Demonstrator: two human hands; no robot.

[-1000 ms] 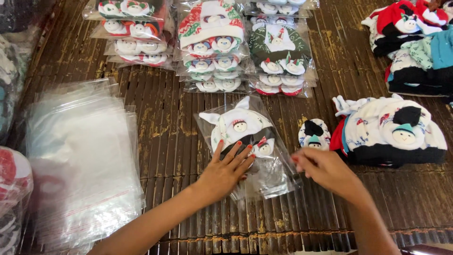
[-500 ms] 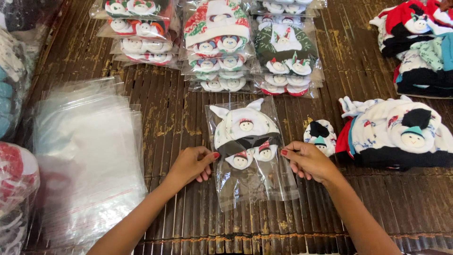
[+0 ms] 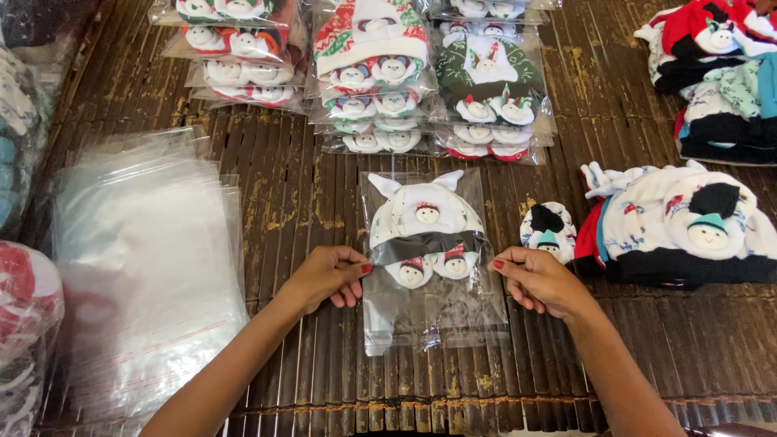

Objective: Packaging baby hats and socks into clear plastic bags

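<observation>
A clear plastic bag (image 3: pixel 429 259) holding a white baby hat and mittens lies flat on the slatted wooden surface (image 3: pixel 307 202), pinched at its side edges between the left hand (image 3: pixel 328 275) and right hand (image 3: pixel 538 279). A stack of empty bags (image 3: pixel 146 259) lies left of the left hand; loose hats (image 3: pixel 680 226) sit beyond the right.

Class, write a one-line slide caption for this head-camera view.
Left hand and right hand pinch the edges of a clear bag of baby hats on a slatted table.
</observation>
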